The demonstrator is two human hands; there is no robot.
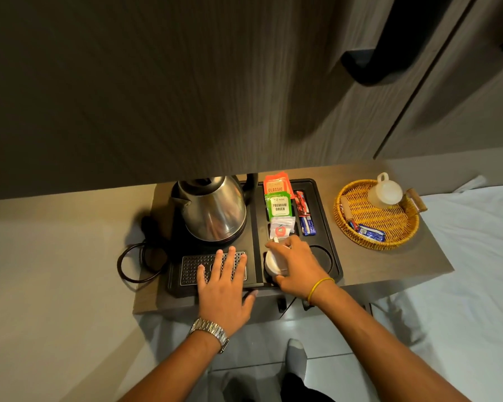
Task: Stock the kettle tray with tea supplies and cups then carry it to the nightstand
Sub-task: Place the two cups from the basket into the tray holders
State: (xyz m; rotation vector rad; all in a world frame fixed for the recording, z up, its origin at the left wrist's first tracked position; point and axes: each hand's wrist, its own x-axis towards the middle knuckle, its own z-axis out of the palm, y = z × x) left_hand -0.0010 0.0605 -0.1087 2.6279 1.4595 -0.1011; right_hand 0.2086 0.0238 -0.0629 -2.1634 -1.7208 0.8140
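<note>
Head view, white cup point(274, 261) under right hand point(298, 264) — left hand point(224, 281) flat on tray point(330, 224)

A dark, wood-grain cabinet front point(186, 82) fills the upper view, lit dimly, with a black bar handle point(372, 68) on its right door. Below it a brown wooden table point(389, 268) juts out from a pale wall point(41, 256). To the right lies a white-sheeted bed point(482, 242). Grey floor tiles point(259, 358) show beneath.
</note>
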